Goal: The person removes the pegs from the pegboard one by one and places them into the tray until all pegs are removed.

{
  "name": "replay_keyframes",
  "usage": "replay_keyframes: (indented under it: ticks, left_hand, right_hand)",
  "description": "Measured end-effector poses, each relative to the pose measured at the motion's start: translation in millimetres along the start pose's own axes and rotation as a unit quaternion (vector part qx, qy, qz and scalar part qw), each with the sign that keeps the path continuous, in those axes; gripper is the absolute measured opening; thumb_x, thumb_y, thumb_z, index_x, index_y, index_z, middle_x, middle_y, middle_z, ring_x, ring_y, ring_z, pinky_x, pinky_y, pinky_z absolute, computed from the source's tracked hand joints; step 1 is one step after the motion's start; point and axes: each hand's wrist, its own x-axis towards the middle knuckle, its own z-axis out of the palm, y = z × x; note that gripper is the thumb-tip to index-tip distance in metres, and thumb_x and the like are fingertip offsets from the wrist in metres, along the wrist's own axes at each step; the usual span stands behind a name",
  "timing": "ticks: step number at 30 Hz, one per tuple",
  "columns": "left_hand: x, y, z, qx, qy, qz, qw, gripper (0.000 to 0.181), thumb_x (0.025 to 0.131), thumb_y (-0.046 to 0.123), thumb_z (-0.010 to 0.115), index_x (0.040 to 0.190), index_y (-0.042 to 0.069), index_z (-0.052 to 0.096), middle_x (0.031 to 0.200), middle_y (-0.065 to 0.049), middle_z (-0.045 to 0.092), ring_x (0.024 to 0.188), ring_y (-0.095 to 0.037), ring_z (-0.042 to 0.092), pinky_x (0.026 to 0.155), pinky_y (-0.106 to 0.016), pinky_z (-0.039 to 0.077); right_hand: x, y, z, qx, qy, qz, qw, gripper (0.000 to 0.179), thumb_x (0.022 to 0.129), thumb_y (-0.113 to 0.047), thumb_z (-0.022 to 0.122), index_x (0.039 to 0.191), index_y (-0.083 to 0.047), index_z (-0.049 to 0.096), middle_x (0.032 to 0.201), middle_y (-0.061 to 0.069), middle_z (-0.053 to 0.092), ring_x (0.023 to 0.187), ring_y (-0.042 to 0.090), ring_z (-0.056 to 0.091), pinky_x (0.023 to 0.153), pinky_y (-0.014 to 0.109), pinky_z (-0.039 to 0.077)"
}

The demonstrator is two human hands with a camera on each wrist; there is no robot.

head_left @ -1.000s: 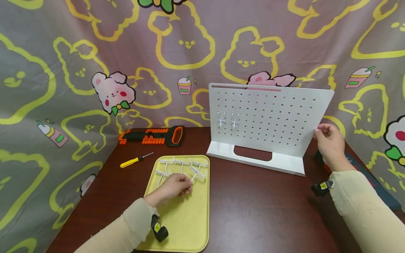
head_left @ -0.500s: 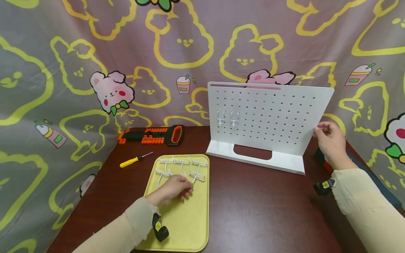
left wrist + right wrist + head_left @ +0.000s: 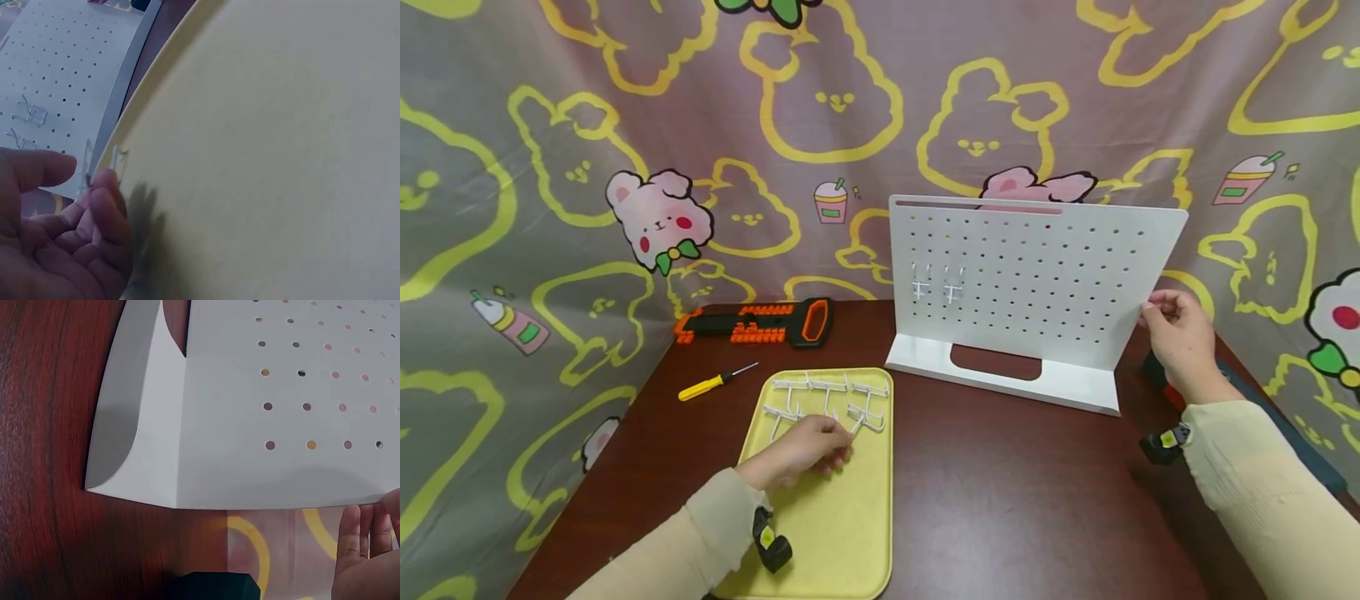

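Note:
My left hand is over the yellow tray, its curled fingers and thumb at the stem end of a white wire pegboard hook. In the left wrist view, the thumb and fingers stand around the wire, part of which is hidden. Several similar white hooks lie at the tray's far end. The white pegboard stands upright on its foot, with two hooks fitted near its left side. My right hand pinches the board's right edge, also seen in the right wrist view.
A yellow-handled screwdriver lies left of the tray. Behind it is a black and orange tool rack. A dark case-like object lies under the right forearm. Patterned cloth hangs behind the table.
The hook at my left fingertips has gone from tilted to lying flatter, lined up with the others. My left hand has barely moved; my right hand keeps its place on the board's edge.

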Motion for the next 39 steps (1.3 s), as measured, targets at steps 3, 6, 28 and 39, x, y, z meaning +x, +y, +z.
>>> replay_keyframes:
  ticks: [3, 6, 28, 39]
  left_hand:
    - [-0.6, 7.5, -9.6, 0.036, -0.016, 0.004, 0.9992, 0.024, 0.102, 0.01, 0.059, 0.089, -0.007, 0.069, 0.078, -0.008, 0.066, 0.066, -0.014, 0.061, 0.057, -0.028, 0.053]
    - [-2.0, 16.9, -16.4, 0.071, -0.033, 0.006, 0.9969, 0.024, 0.102, 0.01, 0.059, 0.088, -0.007, 0.069, 0.08, -0.009, 0.068, 0.068, -0.015, 0.063, 0.06, -0.03, 0.055]
    - [73.3, 108.4, -23.9, -0.104, 0.041, 0.09, 0.9896, 0.017, 0.107, 0.013, 0.056, 0.113, -0.002, 0.061, 0.094, -0.008, 0.067, 0.081, -0.017, 0.066, 0.073, -0.027, 0.057]
    - [112.2, 137.9, -21.8, -0.206, 0.065, 0.107, 0.9705, 0.032, 0.107, 0.013, 0.056, 0.13, -0.009, 0.053, 0.107, -0.016, 0.064, 0.084, -0.017, 0.064, 0.074, -0.026, 0.055]
  right_hand:
    - [-0.2, -1, 0, -0.003, -0.004, -0.007, 1.0, 0.014, 0.11, -0.027, 0.047, 0.117, -0.016, 0.051, 0.109, 0.002, 0.048, 0.09, 0.003, 0.055, 0.091, 0.026, 0.053]
    - [-0.9, -2, -2, -0.01, -0.009, -0.006, 0.9999, 0.016, 0.11, -0.027, 0.046, 0.118, -0.015, 0.051, 0.11, 0.003, 0.048, 0.093, 0.007, 0.056, 0.099, 0.032, 0.053]
    - [-2.9, 0, -2, -0.012, -0.005, -0.003, 0.9999, 0.021, 0.11, -0.027, 0.046, 0.121, -0.01, 0.051, 0.109, 0.004, 0.048, 0.094, 0.008, 0.055, 0.092, 0.022, 0.054]
    - [-3.8, -1, -1, -0.005, -0.002, 0.0, 1.0, 0.015, 0.111, -0.028, 0.046, 0.118, -0.016, 0.051, 0.11, 0.003, 0.048, 0.096, 0.009, 0.056, 0.094, 0.022, 0.053]
